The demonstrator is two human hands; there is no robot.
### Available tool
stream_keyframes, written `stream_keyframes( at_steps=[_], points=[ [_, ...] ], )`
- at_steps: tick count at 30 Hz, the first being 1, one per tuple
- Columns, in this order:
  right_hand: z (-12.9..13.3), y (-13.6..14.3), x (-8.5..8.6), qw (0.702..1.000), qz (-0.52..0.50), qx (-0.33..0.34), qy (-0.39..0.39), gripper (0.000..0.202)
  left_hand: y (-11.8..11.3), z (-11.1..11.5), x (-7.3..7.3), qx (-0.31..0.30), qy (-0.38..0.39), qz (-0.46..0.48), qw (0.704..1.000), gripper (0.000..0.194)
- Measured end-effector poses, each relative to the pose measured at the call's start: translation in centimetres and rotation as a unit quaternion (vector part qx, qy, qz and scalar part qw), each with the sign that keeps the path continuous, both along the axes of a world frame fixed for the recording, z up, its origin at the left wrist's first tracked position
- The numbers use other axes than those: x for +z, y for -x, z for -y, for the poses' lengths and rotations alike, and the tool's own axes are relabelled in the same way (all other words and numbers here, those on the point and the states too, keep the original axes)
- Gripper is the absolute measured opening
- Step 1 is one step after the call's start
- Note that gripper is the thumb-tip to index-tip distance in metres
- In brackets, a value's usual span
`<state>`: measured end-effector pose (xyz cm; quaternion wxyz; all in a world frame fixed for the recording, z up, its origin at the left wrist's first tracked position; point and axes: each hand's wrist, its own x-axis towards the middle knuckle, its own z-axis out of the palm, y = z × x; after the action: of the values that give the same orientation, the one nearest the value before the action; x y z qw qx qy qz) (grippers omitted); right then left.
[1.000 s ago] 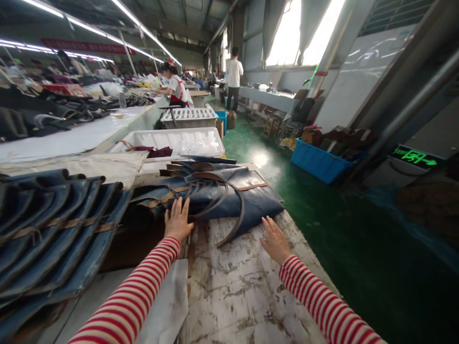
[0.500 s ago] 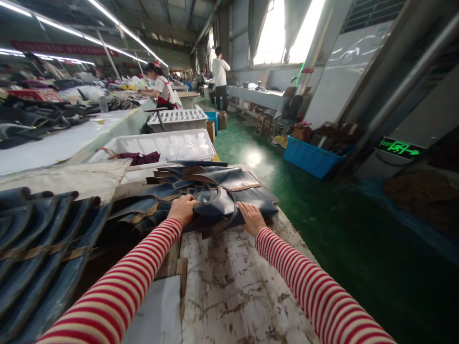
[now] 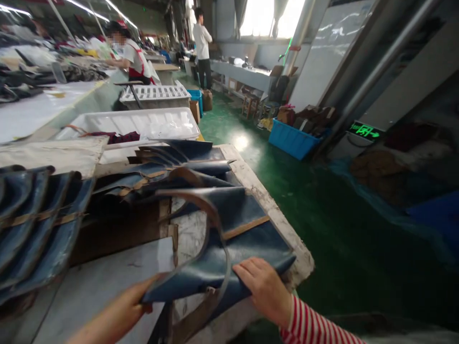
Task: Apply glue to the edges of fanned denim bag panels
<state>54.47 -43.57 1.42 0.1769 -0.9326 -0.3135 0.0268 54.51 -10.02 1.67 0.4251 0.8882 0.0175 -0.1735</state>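
A dark blue, leather-like piece (image 3: 201, 263) with curved cut edges and a tan strip lies partly over the table's near end, its left part lifted. My left hand (image 3: 138, 298) pinches its left corner. At the near right edge, my right hand (image 3: 263, 289) grips the same piece, fingers on top and thumb hidden beneath. Just beyond lie more blue pieces (image 3: 175, 150), overlapping in a loose pile with brown undersides showing. To the left, several curled blue pieces (image 3: 36, 229) with tan strips stand in a row.
The worn whitish table (image 3: 301, 265) ends at the right above a green floor (image 3: 308, 215). A white tub (image 3: 168, 122) stands beyond the table. On the floor is a full blue crate (image 3: 294, 138). Two people, one seated (image 3: 134, 62) and one standing (image 3: 202, 48), are farther off.
Both hands have come back toward me from the pile, drawing the blue piece nearer and spreading it out. The camera view has tilted down and turned right.
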Motion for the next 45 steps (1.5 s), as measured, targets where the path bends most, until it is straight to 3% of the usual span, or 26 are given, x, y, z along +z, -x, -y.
stream_keyframes(
  at_steps=[3, 6, 8, 10, 13, 15, 17, 20, 23, 27, 31, 34, 36, 40, 42, 45],
  points=[
    [-0.4, 5.9, -3.3, 0.995, -0.100, 0.003, 0.008, 0.050, 4.7, 0.0, -2.9, -0.019, 0.001, -0.055, 0.998, 0.048],
    [0.4, 6.9, -3.5, 0.992, -0.118, 0.014, -0.041, 0.057, 5.8, 0.6, -2.6, -0.012, 0.045, -0.030, 0.998, 0.055],
    [2.2, 5.5, -2.8, 0.992, -0.093, -0.037, -0.077, 0.050, 5.5, 1.3, -1.8, 0.004, 0.052, -0.015, 0.999, 0.054],
    [5.1, 3.2, -2.5, 0.985, -0.048, -0.135, -0.099, 0.042, 5.0, 2.3, -1.4, 0.027, 0.050, -0.008, 0.998, 0.054],
    [10.2, -0.2, -3.7, 0.945, -0.005, -0.313, -0.096, 0.041, 4.1, 5.0, -1.7, 0.043, 0.075, -0.008, 0.996, 0.058],
    [12.9, -1.9, -4.9, 0.914, -0.058, -0.386, -0.108, 0.042, 3.3, 7.5, -2.2, 0.048, 0.116, -0.025, 0.992, 0.062],
    [14.3, -3.0, -5.9, 0.897, -0.123, -0.406, -0.127, 0.042, 2.2, 10.2, -2.7, 0.073, 0.175, -0.069, 0.980, 0.067],
    [14.4, -3.9, -6.4, 0.888, -0.159, -0.406, -0.146, 0.037, 0.4, 14.2, -3.2, 0.143, 0.279, -0.161, 0.936, 0.066],
    [13.9, -4.4, -6.3, 0.880, -0.179, -0.405, -0.174, 0.031, -0.8, 17.4, -3.8, 0.150, 0.345, -0.217, 0.901, 0.057],
    [13.8, -4.4, -6.3, 0.873, -0.184, -0.400, -0.208, 0.023, -1.3, 20.1, -3.6, 0.108, 0.337, -0.192, 0.915, 0.052],
    [12.7, -3.3, -6.4, 0.863, -0.192, -0.405, -0.235, 0.030, -2.6, 19.1, -1.2, 0.062, 0.276, -0.073, 0.956, 0.054],
    [9.9, -2.4, -6.6, 0.868, -0.207, -0.351, -0.283, 0.035, -4.1, 15.6, 0.5, -0.003, 0.154, 0.061, 0.986, 0.056],
    [7.6, -2.2, -6.8, 0.880, -0.202, -0.318, -0.289, 0.034, -4.8, 12.9, 0.7, -0.017, 0.103, 0.072, 0.992, 0.058],
    [4.4, -2.0, -7.4, 0.895, -0.192, -0.325, -0.238, 0.034, -4.2, 9.6, -1.7, 0.058, 0.049, -0.044, 0.996, 0.052],
    [4.2, -1.9, -7.5, 0.894, -0.194, -0.333, -0.228, 0.036, -3.3, 9.4, -3.5, 0.096, 0.041, -0.072, 0.992, 0.048],
    [4.8, -1.8, -7.6, 0.891, -0.206, -0.336, -0.223, 0.041, -2.6, 10.2, -5.2, 0.115, 0.102, -0.083, 0.985, 0.043]
  ],
)
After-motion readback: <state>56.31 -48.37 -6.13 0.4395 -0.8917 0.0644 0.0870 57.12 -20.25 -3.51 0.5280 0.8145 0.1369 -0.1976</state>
